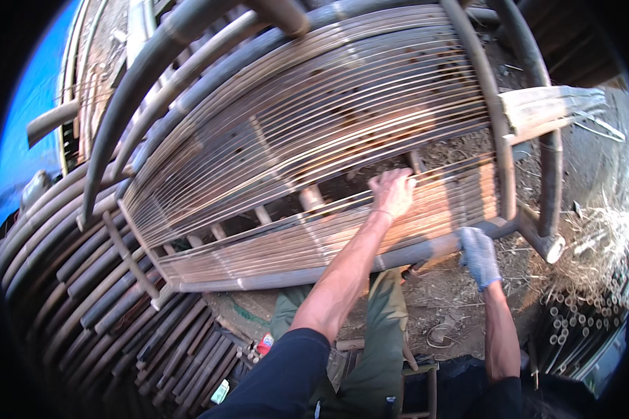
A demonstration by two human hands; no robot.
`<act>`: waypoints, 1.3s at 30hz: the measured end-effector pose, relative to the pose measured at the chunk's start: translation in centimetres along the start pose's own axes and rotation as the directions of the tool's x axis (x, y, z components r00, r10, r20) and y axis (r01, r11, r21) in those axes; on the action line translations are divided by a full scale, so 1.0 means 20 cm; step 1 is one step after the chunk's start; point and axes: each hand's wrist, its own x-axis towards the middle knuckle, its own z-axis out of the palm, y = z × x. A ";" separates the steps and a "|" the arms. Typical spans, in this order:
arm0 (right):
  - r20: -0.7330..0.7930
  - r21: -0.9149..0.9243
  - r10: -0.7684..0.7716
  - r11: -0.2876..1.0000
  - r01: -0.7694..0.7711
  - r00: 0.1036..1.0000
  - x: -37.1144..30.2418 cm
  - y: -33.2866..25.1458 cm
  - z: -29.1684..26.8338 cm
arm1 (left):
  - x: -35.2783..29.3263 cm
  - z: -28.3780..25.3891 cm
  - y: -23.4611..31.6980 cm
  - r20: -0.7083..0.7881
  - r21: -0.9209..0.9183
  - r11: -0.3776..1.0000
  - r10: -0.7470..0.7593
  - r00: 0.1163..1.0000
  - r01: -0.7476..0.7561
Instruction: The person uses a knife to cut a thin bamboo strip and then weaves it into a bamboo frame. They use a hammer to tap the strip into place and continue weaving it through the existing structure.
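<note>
A bamboo frame with long thin slats (307, 119) stretches across the view, with a long gap between its far and near rows. My bare left hand (393, 191) reaches over the near row of bamboo slats (426, 209), its fingers curled down on the slat at the gap's edge. My right hand (479, 257), in a pale grey-blue glove, is closed by the front bamboo pole (356, 267), near the frame's right corner. What it grips, if anything, is hidden.
Stacked dark bamboo poles (168, 349) fill the lower left. A split pale bamboo piece (548, 108) juts out at the right. Straw-like shavings (601, 241) and a bundle of cut bamboo tubes (587, 318) are at right. Curved bamboo rails (154, 63) rise at upper left.
</note>
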 end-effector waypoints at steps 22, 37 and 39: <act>0.313 -0.487 -0.502 0.644 0.590 0.806 -0.69 0.04 2.41 | -1.39 -1.04 -1.28 0.360 0.324 0.669 0.566 0.741 -0.669; 0.084 -0.098 -0.231 0.966 0.239 0.969 -0.21 -0.48 1.68 | -0.99 -1.20 -1.59 -0.436 0.036 0.988 0.148 0.888 -0.147; 0.073 0.073 -0.177 0.982 0.172 0.982 -0.14 -0.30 1.73 | -0.95 -1.22 -1.70 -0.390 0.122 0.987 0.142 0.910 -0.101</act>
